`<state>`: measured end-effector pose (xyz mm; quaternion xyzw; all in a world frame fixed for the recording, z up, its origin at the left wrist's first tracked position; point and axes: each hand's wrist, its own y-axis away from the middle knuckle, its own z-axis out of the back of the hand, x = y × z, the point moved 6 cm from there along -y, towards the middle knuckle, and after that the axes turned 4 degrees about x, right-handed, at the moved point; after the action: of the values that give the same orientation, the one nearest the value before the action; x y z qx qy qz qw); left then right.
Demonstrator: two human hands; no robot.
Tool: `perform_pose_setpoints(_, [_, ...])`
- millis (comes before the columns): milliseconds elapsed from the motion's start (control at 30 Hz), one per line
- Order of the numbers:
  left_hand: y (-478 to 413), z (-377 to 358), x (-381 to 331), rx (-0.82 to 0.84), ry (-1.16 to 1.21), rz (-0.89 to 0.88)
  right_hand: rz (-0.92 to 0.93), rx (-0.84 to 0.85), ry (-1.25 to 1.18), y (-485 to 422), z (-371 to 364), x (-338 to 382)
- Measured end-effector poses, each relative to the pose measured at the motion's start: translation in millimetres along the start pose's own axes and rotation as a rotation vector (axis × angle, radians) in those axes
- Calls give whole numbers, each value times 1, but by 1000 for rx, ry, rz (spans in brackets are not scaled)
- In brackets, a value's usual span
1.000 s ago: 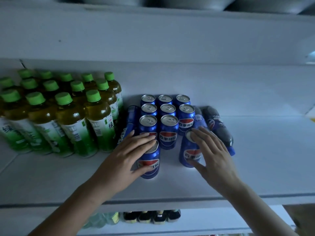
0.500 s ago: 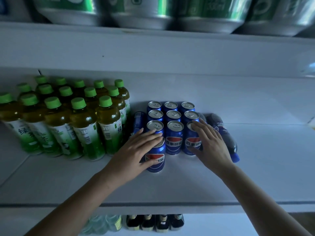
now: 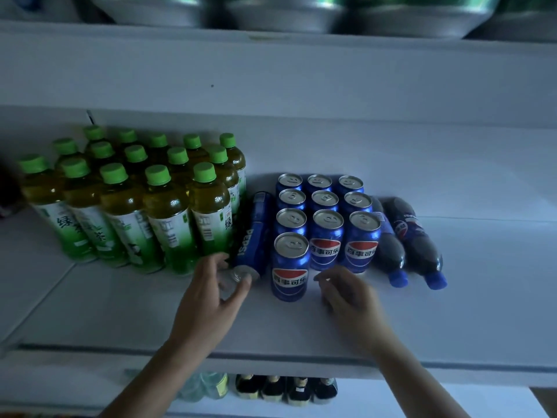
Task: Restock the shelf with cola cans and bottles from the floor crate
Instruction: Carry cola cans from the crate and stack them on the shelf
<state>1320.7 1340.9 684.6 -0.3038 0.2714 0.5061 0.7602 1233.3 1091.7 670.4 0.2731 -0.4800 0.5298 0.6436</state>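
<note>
Several blue cola cans (image 3: 327, 233) stand upright in a tight block on the white shelf (image 3: 470, 312). One can (image 3: 290, 267) stands alone at the front of the left column. A slim blue can (image 3: 251, 236) lies on its side left of the block, its silver end toward me. My left hand (image 3: 211, 300) grips that end between fingers and thumb. My right hand (image 3: 346, 297) hovers just in front of the cans, fingers loosely curled, holding nothing. Two dark cola bottles (image 3: 419, 242) with blue caps lie right of the block.
Several green-capped tea bottles (image 3: 168, 212) stand packed on the shelf's left, close to the lying can. Large silver containers (image 3: 283, 10) sit on the shelf above. Dark bottles (image 3: 286, 390) show on the shelf below. Bare shelf surface stretches to the right.
The right-hand front can has been pushed back into the third row. Both hands came off the upright cans; my left hand moved left onto the lying can, my right drew back.
</note>
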Motion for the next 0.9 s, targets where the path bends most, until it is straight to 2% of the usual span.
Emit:
perform_pose_setpoints(67, [-4,-12,3,158,-117,117,-102,10,-57,-7,-3,-10])
perform_pose_setpoints(133, [-11,-19,0,229,-241,170,-109,-15,-85,-8,-1,-13])
perform_pose_setpoints(233, [-25,-19,-4,215,-408,235,-77,5,-15,-7,-3,-12])
perform_pose_setpoints(333, [-32,-19,-9,169,-461,216,-86,4,-52,-6,-1,-13])
perform_pose_setpoints(667, [7,21,15,71,-209,146,-97,-24,-120,-1,3,-15])
perform_pose_setpoints(900, [32,64,5,-107,-113,17,-76,-22,-76,-2,0,-14])
